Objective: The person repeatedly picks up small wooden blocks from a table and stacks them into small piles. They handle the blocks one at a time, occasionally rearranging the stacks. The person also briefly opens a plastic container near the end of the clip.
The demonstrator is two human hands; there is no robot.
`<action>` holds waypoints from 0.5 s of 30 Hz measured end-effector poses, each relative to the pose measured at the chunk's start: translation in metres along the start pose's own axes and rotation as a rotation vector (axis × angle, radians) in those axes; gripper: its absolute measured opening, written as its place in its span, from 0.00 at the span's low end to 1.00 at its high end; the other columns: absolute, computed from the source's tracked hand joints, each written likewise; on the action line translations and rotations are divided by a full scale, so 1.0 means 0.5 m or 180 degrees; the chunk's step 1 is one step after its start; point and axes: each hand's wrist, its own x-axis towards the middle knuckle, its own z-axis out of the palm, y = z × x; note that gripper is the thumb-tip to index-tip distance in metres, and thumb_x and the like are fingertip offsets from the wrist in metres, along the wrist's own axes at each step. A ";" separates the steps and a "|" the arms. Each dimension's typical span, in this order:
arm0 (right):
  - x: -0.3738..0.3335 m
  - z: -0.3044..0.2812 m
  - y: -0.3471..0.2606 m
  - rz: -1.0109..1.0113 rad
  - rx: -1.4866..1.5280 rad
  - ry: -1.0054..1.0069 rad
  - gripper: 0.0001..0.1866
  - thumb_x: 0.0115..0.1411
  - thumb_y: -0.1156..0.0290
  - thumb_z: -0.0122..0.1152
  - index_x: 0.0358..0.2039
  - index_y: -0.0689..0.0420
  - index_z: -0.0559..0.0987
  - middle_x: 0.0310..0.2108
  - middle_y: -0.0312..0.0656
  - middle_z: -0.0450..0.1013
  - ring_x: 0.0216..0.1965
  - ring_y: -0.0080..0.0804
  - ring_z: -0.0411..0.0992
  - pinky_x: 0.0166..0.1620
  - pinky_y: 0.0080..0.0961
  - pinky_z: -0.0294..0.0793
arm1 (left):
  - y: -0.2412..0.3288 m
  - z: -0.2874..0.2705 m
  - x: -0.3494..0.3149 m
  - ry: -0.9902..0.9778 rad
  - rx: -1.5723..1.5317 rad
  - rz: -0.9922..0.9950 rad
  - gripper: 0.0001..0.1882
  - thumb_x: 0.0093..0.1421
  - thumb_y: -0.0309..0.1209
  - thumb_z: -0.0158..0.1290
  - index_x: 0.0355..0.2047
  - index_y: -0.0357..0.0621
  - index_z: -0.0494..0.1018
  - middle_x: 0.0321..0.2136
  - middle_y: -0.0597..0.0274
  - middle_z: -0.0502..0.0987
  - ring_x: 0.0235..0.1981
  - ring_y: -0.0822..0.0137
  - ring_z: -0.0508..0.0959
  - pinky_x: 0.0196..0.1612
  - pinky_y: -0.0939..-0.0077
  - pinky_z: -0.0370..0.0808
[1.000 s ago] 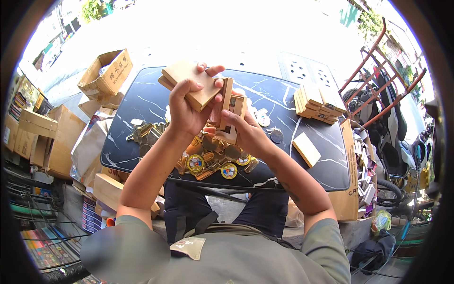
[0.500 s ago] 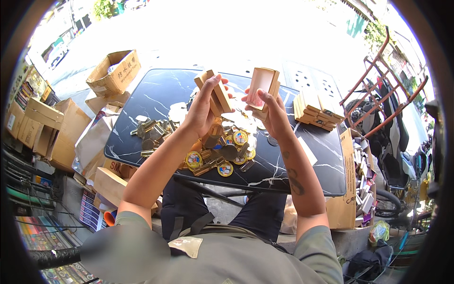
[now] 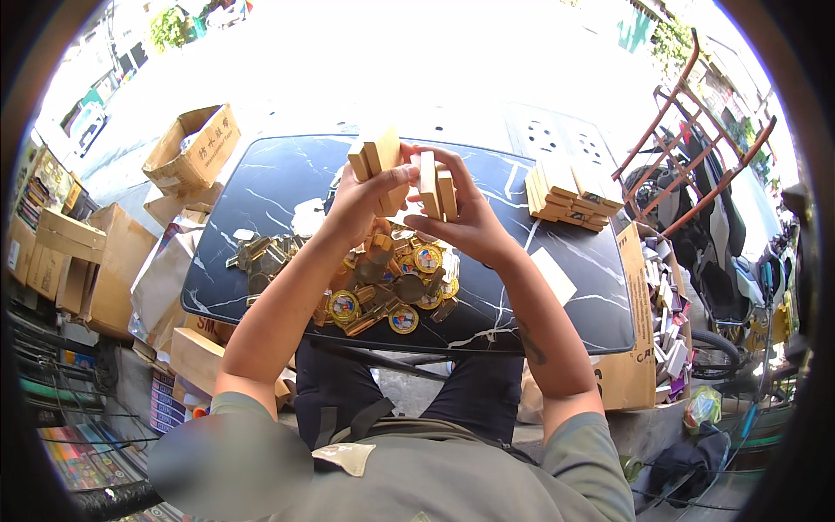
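Observation:
My left hand (image 3: 358,204) is closed around a pair of slim tan cardboard boxes (image 3: 374,158), held tilted above the table. Close beside it, my right hand (image 3: 474,217) grips slim cardboard boxes (image 3: 429,187) turned edge-on. The fingers of both hands nearly meet between the boxes; whether they touch is hidden. Beneath my hands lies a heap of gold-coloured metal pieces, with round medallions (image 3: 404,319) bearing coloured centres among them. More slim tan boxes form a stack (image 3: 564,196) to the right of my right hand.
The black marble-patterned table (image 3: 222,283) stands before my knees. A pale flat card (image 3: 554,277) lies at its right side. An open carton (image 3: 633,326) of small boxes stands right, below a reddish hand truck (image 3: 696,139). Cardboard boxes (image 3: 196,148) stand left.
My hands have come closer together. The boxes in my right hand have turned from showing a pale, open inside to edge-on. The view has shifted slightly.

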 end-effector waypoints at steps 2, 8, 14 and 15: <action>0.002 -0.001 0.002 -0.0280 0.0032 -0.0095 0.46 0.51 0.75 0.77 0.68 0.47 0.61 0.54 0.41 0.69 0.55 0.29 0.71 0.55 0.30 0.77 | 0.003 -0.007 -0.007 0.0046 -0.0050 0.0159 0.24 0.56 0.35 0.62 0.51 0.43 0.70 0.43 0.60 0.74 0.43 0.71 0.76 0.43 0.73 0.77; 0.005 0.004 -0.004 -0.0142 -0.0158 -0.0054 0.48 0.49 0.72 0.79 0.67 0.48 0.61 0.55 0.43 0.69 0.56 0.34 0.72 0.54 0.32 0.77 | 0.015 -0.006 -0.019 0.0000 0.0275 0.0387 0.22 0.54 0.32 0.63 0.48 0.43 0.71 0.43 0.61 0.73 0.46 0.70 0.75 0.49 0.73 0.74; -0.005 0.036 -0.008 -0.0635 -0.2285 0.0397 0.44 0.53 0.62 0.76 0.65 0.50 0.58 0.50 0.51 0.71 0.52 0.51 0.75 0.50 0.42 0.76 | 0.016 0.009 -0.022 0.0242 -0.0242 0.0054 0.20 0.58 0.35 0.61 0.48 0.43 0.72 0.42 0.60 0.75 0.46 0.71 0.77 0.49 0.72 0.76; -0.004 0.034 -0.006 -0.0791 -0.2413 0.0366 0.39 0.57 0.68 0.70 0.64 0.52 0.58 0.45 0.50 0.71 0.48 0.51 0.75 0.48 0.42 0.77 | 0.017 0.006 -0.021 0.0208 -0.0356 -0.0022 0.20 0.59 0.36 0.61 0.49 0.43 0.72 0.42 0.60 0.75 0.46 0.70 0.77 0.49 0.72 0.77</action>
